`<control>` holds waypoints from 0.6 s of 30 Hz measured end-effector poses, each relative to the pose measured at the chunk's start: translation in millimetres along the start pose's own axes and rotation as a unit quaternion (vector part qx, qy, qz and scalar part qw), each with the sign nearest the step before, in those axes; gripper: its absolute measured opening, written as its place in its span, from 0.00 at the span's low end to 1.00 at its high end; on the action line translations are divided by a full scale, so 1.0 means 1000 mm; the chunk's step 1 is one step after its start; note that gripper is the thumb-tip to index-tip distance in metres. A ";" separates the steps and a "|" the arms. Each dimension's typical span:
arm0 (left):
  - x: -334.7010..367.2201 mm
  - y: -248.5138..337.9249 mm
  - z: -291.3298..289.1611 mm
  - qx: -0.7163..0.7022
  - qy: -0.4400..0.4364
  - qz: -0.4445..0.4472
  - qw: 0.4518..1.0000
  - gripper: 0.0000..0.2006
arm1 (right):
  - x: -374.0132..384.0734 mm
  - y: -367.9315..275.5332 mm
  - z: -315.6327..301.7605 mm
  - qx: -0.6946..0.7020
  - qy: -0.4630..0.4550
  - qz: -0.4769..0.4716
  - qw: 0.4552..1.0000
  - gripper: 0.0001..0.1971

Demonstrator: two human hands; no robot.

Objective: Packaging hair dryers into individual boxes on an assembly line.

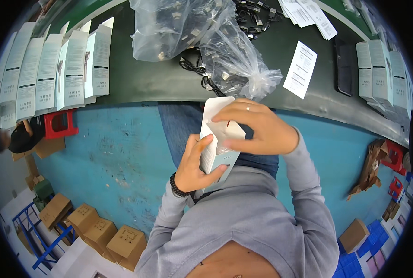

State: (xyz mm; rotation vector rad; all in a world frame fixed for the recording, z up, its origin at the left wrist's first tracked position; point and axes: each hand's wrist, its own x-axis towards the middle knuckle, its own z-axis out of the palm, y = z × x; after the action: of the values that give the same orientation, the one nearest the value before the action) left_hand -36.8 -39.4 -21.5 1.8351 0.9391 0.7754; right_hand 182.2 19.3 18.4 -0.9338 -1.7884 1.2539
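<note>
My left hand (pixel 192 167) is wrapped around a small pale blue and white carton (pixel 225 162), held in front of my lap just off the table edge. Its top is open, with a white flap standing up at the far side. Clear plastic seems to lie inside, though its contents are hard to make out. Over the opening, my right hand (pixel 262 127) has its fingers bent across the far part and its thumb near the inner wall, with a gap between them. Its fingertips lie at the carton's mouth, partly blurred.
On the dark table (pixel 141 83) lie clear plastic bags (pixel 234 55) of cables, loose black cables (pixel 192 67), paper leaflets (pixel 300 69) and a black phone-like slab (pixel 343 67). Upright cartons stand left (pixel 74 69) and right (pixel 380 69). Brown boxes (pixel 127 245) and a red stool (pixel 60 124) are on the floor.
</note>
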 end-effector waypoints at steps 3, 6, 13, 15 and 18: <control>-0.002 -0.004 0.002 -0.035 0.014 0.004 0.999 0.40 | -0.006 0.001 -0.005 -0.091 -0.007 -0.072 0.993 0.08; 0.005 0.003 0.002 -0.020 -0.017 0.036 0.999 0.39 | -0.007 0.005 -0.001 -0.185 -0.071 -0.087 0.976 0.05; 0.005 0.005 0.000 0.007 -0.041 0.028 0.999 0.41 | -0.007 0.000 0.020 -0.257 -0.030 -0.039 0.965 0.05; 0.004 0.005 0.001 0.012 -0.037 0.032 0.999 0.41 | -0.011 -0.001 0.004 -0.192 -0.091 -0.022 0.977 0.05; 0.003 0.001 -0.002 -0.012 -0.018 0.009 1.000 0.35 | -0.017 -0.006 -0.017 -0.033 -0.082 -0.008 0.996 0.11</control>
State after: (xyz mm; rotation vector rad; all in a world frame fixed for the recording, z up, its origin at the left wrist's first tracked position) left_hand -36.5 -36.6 -19.5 1.8334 0.8874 0.7604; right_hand 204.3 10.4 25.4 -0.8715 -1.9707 1.3007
